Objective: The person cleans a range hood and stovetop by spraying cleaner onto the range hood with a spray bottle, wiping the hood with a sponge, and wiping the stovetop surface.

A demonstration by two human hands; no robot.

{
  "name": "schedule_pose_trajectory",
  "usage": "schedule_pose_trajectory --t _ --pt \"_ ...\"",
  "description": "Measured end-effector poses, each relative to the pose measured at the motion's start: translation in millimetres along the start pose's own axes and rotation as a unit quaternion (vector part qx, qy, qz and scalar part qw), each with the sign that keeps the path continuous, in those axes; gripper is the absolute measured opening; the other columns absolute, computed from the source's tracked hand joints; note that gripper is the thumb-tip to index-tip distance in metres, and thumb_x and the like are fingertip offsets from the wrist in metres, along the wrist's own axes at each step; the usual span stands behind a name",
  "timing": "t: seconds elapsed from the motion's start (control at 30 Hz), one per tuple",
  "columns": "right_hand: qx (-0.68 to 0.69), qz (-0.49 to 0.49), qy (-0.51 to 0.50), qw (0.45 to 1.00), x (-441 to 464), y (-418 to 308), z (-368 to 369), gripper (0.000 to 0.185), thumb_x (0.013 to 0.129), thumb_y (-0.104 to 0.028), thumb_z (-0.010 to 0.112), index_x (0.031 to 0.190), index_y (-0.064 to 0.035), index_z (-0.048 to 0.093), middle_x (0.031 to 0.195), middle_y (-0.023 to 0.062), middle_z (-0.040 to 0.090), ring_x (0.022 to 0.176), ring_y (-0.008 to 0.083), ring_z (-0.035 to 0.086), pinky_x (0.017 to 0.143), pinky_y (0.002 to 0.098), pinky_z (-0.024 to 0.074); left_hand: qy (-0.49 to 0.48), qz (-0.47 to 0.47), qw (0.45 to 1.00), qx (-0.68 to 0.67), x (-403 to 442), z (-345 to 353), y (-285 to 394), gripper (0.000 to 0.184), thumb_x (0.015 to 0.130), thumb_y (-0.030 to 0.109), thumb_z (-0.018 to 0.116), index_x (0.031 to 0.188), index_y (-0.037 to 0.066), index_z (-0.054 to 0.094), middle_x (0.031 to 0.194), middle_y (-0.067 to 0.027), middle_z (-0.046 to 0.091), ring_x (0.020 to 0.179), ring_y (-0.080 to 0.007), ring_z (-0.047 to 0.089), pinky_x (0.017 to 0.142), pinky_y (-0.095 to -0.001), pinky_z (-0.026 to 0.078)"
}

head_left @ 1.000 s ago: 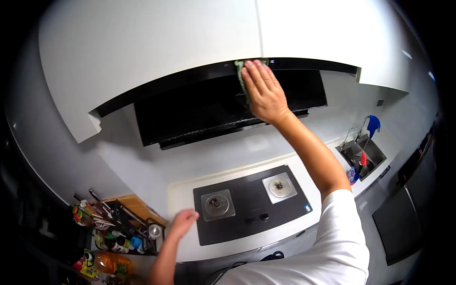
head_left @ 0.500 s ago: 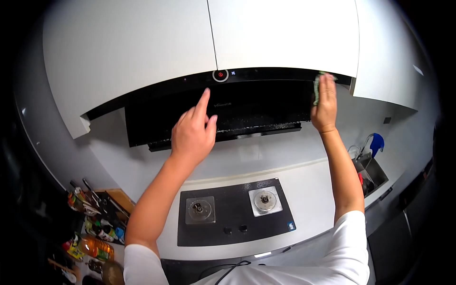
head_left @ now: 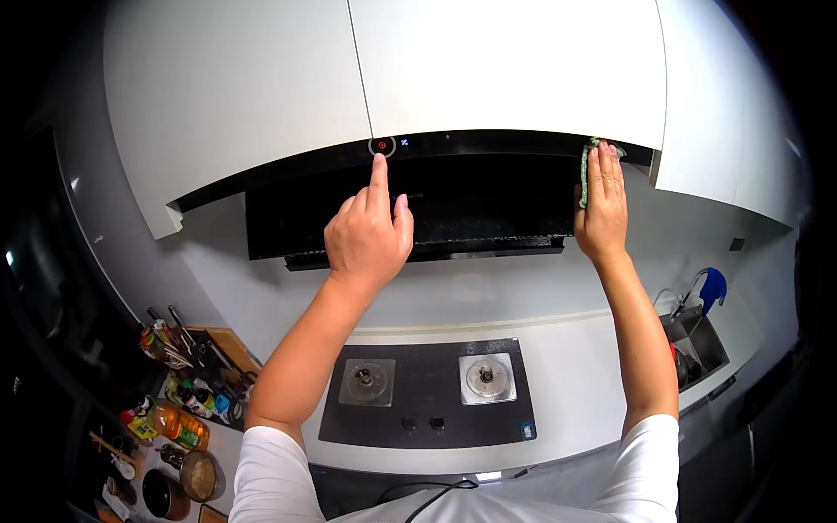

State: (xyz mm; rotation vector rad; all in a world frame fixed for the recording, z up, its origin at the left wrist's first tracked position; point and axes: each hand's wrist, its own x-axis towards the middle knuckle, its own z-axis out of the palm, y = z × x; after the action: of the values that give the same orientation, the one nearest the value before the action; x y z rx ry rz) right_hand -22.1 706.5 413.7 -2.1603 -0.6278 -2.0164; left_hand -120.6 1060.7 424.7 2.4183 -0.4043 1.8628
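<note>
White cabinets [head_left: 497,74]: overhead, with the range hood [head_left: 488,196] mounted beneath. Hood front black and glossy; judged rigid, fixed and slick, a backing for a flat palm but little to grip. A control strip [head_left: 514,143] runs along its top.

Right hand [head_left: 602,213]: raised to the strip's right end, fingers straight and together; whether the thumb pinches anything cannot be told.

Left hand [head_left: 368,240]: index finger extended, others loosely bent, nothing held.

Green cloth [head_left: 584,179]: between the right hand and the hood, one edge hanging beside the fingers. Judged light, soft and limp, liable to fold or slide; best held spread beneath the palm, loose edge tucked in.

Red-lit button [head_left: 382,146]: just above the left index fingertip; contact unconfirmed. Judged to need fingertip pressure only.
</note>
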Motion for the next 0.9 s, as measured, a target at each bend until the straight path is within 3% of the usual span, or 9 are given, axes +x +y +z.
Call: schedule_pose_trajectory --t 0.1,0.33,0.57,0.77,0.9 --pt "-0.002 0.0 0.003 1.0 -1 -1 1 0.06 0.096 -0.005 0.056 0.153 0.0046 0.042 0.16 0.0237 0.041 0.151 0.0401 0.035 0.125 0.0484 0.0287 0.018 0.005 1.0 0.015 0 3 -5 0.059 0.091 0.014 0.07 0.144 -0.006 0.054 0.069 -0.0057 0.059 0.062 -0.0232 0.061 0.055 -0.0358 0.05" --pt "0.003 0.001 0.01 1.0 0 -3 4 0.061 0.096 -0.006 0.057 0.154 0.0038 0.04 0.16 0.0242 0.04 0.151 0.0414 0.034 0.124 0.0486 0.029 -0.013 0.02 0.998 0.064 22 16 -18 0.052 0.091 0.018 0.069 0.138 -0.003 0.061 0.078 -0.0086 0.067 0.068 -0.0263 0.065 0.059 -0.0376 0.054" --pt "-0.007 -0.004 0.0 1.0 -1 -1 5 0.062 0.097 -0.007 0.057 0.155 0.0032 0.039 0.161 0.0243 0.039 0.152 0.0417 0.033 0.124 0.0482 0.0289 -0.014 0.032 0.999 0.026 6 9 -19 0.053 0.089 0.013 0.069 0.138 -0.005 0.06 0.072 -0.0069 0.061 0.064 -0.0239 0.061 0.058 -0.0347 0.052" --pt "-0.013 -0.002 0.003 1.0 -2 -2 8 0.063 0.097 -0.007 0.057 0.156 0.0036 0.038 0.162 0.024 0.038 0.152 0.0417 0.032 0.124 0.0481 0.0286 0.059 0.057 0.997 0.011 11 17 -24 0.054 0.088 0.012 0.069 0.139 -0.003 0.06 0.07 -0.0058 0.058 0.062 -0.023 0.059 0.055 -0.0352 0.05" --pt "-0.015 -0.005 0.003 1.0 -2 -3 8 0.062 0.097 -0.007 0.057 0.155 0.0042 0.038 0.162 0.0241 0.038 0.152 0.0418 0.032 0.124 0.0482 0.0289 0.029 0.053 0.997 0.057 17 20 -26 0.053 0.088 0.014 0.07 0.138 -0.001 0.063 0.07 -0.0053 0.058 0.063 -0.0234 0.058 0.055 -0.0355 0.049"
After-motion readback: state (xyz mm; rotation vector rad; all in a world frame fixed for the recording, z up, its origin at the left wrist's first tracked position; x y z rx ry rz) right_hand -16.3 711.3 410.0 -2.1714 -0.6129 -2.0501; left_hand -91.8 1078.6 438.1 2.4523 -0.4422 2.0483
